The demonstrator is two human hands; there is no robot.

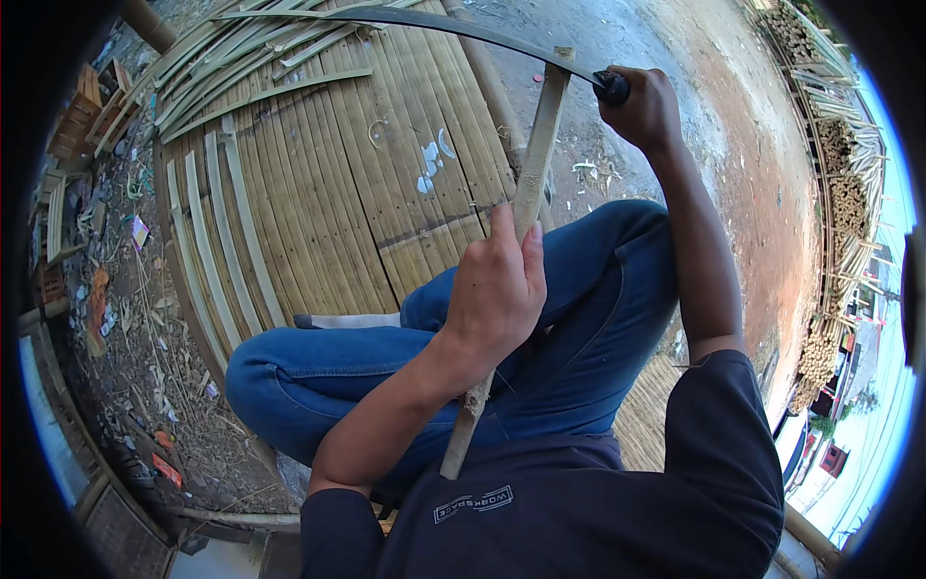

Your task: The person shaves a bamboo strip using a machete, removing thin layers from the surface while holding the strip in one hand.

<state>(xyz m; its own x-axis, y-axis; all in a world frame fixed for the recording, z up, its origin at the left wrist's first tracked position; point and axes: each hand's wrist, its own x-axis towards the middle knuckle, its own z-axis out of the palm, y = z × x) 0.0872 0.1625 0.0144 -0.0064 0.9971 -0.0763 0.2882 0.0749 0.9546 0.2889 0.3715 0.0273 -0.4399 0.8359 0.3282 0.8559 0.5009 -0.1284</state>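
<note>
Crossed-legged on a slatted bamboo platform (328, 183), I have my left hand (494, 301) closed round the middle of a bamboo strip (542, 140). The strip slants from my lap up and away to the right. My right hand (646, 111) is wrapped round the black handle of a long, slightly curved machete (434, 21). Its blade reaches left across the far end of the strip and meets it close to the handle; whether it has cut in, I cannot tell. The left palm hides part of the strip.
Many split bamboo strips (227, 72) lie heaped at the platform's far left, with several laid side by side (222, 236) along its left edge. Littered ground and wooden crates (75, 114) lie left. Bundled bamboo poles (849, 203) line the far right.
</note>
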